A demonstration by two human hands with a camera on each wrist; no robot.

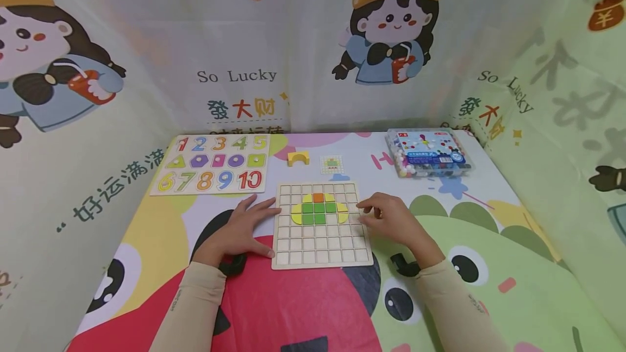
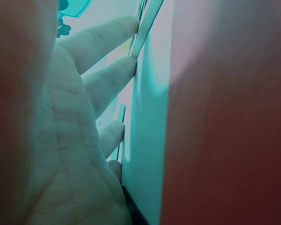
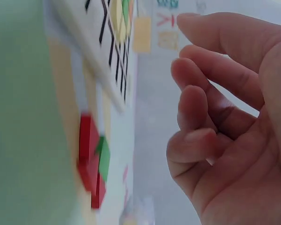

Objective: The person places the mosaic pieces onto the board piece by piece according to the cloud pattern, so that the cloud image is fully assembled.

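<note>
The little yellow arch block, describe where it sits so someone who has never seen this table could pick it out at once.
Start at the wooden grid board between the two hands, then look past its far edge toward the curtain. Lying alone on the mat, between the number puzzle board on the left and a small pattern card on the right, is the yellow arch block. It is the only loose solid piece, with a curved cut-out underneath.

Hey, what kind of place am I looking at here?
Probably a children's play table in a small booth hung with cartoon cloth. A number puzzle, a wooden grid board with coloured tiles and a bead box lie on a cartoon mat.
</note>
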